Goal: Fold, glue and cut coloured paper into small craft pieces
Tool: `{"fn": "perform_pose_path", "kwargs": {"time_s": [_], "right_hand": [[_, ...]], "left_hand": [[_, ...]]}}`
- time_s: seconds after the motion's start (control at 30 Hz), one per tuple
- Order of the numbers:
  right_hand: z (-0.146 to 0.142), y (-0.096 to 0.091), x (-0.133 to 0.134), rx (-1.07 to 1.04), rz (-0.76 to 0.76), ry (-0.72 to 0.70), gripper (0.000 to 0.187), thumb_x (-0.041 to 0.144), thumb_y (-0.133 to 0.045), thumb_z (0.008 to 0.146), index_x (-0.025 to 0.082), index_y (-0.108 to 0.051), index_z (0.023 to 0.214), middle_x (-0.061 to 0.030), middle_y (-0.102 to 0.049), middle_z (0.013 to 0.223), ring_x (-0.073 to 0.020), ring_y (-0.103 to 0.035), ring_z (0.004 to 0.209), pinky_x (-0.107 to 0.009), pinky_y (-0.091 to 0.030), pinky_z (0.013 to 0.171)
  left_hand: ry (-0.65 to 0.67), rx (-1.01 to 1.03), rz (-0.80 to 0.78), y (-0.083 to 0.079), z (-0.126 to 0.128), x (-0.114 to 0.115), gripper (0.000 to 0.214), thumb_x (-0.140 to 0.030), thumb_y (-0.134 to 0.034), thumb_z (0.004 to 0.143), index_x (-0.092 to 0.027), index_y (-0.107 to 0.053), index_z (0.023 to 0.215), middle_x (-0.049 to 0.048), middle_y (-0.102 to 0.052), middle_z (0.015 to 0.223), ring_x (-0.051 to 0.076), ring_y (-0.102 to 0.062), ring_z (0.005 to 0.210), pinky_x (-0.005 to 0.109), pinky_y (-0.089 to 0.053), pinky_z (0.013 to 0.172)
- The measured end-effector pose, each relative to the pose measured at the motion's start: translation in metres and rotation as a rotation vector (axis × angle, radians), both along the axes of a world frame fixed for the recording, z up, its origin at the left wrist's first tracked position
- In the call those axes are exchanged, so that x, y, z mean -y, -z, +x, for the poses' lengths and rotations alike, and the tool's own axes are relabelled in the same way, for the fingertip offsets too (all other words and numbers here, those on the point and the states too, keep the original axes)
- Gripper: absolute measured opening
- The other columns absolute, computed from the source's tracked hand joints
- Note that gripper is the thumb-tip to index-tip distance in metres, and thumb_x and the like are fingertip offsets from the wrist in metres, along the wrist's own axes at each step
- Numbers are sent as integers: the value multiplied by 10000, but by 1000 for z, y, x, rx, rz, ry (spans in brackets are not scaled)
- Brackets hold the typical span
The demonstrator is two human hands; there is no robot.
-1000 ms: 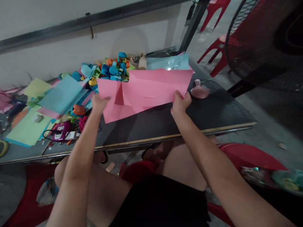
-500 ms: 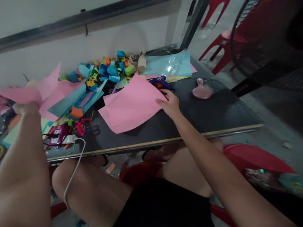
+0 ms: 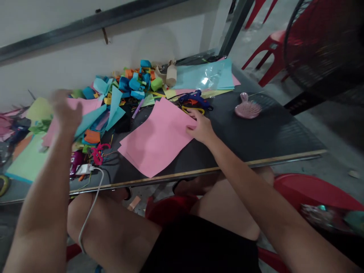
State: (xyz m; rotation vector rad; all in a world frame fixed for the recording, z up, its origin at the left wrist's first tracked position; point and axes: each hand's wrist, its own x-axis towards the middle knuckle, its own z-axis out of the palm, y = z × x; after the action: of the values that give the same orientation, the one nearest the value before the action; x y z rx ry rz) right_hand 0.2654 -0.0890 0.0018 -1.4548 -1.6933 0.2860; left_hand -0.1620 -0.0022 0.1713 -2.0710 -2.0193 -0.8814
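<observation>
Pink sheets (image 3: 160,138) lie loosely stacked on the dark tabletop (image 3: 227,149), near its front edge and in front of the seated person, their borders slightly out of line. At their right corner rests the right hand (image 3: 201,127), thumb and forefinger apart around the paper's edge; whether it pinches them I cannot tell. The left hand (image 3: 65,112) is raised over the clutter at the left, blurred, its thumb spread from the fingers and nothing visible in its grasp.

A pale strip trims the table's front edge. Along the back, against a whitish wall (image 3: 71,70) crossed by a grey rail (image 3: 57,37), sits a heap of blue, green and orange paper pieces (image 3: 136,84), with a brown tube (image 3: 171,76) upright beside it. Light-blue sheets (image 3: 187,76) lie to the right of the tube, partly under shiny clear plastic. A blue glue gun (image 3: 195,98) lies just behind the right hand, and a pink hairbrush (image 3: 248,110) rests bristles up farther right. White cable (image 3: 90,218) drops over the front edge at the left.

Beyond, a dark fan (image 3: 338,89) looms before red plastic seats (image 3: 271,47) on a grey floor (image 3: 315,123).
</observation>
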Motion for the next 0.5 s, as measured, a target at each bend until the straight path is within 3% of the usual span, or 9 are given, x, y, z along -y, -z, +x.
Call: {"fn": "perform_pose_path", "kwargs": {"time_s": [0.07, 0.17, 0.27, 0.3, 0.33, 0.4, 0.5], "right_hand": [[-1, 0, 0, 48, -13, -39, 689, 139, -603, 667, 187, -536, 1351, -113, -699, 1210, -297, -661, 1104, -502, -510, 1004], [-3, -1, 1, 135, -7, -110, 684, 94, -556, 680, 197, -532, 1356, -104, -696, 1212, -298, -644, 1142, -533, -464, 1045], [-5, -4, 3, 204, 13, -170, 697, 70, -513, 703, 205, -505, 1387, -97, -692, 1209, -287, -630, 1161, -531, -447, 1058], [-6, -5, 3, 220, 18, -181, 698, 68, -499, 714, 208, -495, 1398, -94, -691, 1199, -280, -629, 1160, -523, -451, 1056], [-6, -6, 3, 234, 22, -183, 694, 68, -487, 727, 208, -487, 1407, -92, -692, 1185, -274, -629, 1154, -513, -456, 1052], [-8, -8, 3, 260, 27, -164, 673, 70, -467, 755, 202, -482, 1415, -100, -686, 1178, -271, -628, 1145, -502, -464, 1045], [-10, -9, -1, 305, 26, -125, 641, 77, -452, 789, 191, -485, 1419, -122, -662, 1236, -285, -617, 1162, -508, -465, 1040]], "left_hand": [[174, -15, -80, 21, 46, 8, 370, -257, -573, 873, -128, -597, 1219, 101, -650, 1268, 225, -593, 1171, 425, -418, 1103], [465, -37, -265, 65, 109, 17, 542, -431, -646, 824, -171, -564, 1293, 100, -647, 1284, 270, -605, 1183, 416, -453, 1061], [505, 40, -412, 105, 144, 16, 935, -488, -793, 668, -93, -419, 1428, 215, -520, 1434, 351, -502, 1337, 450, -399, 1115], [478, 115, -421, 115, 148, 14, 994, -460, -835, 612, -89, -411, 1431, 219, -554, 1391, 353, -527, 1310, 447, -410, 1102], [457, 203, -415, 123, 150, 11, 972, -419, -855, 579, -98, -449, 1402, 197, -623, 1291, 341, -584, 1234, 431, -442, 1060], [469, 391, -411, 133, 148, 6, 710, -376, -837, 594, -136, -605, 1221, 99, -710, 979, 273, -675, 958, 366, -513, 879], [564, 541, -400, 142, 141, 4, 255, -385, -745, 699, -170, -681, 818, -13, -573, 639, 147, -548, 614, 270, -429, 616]]}}
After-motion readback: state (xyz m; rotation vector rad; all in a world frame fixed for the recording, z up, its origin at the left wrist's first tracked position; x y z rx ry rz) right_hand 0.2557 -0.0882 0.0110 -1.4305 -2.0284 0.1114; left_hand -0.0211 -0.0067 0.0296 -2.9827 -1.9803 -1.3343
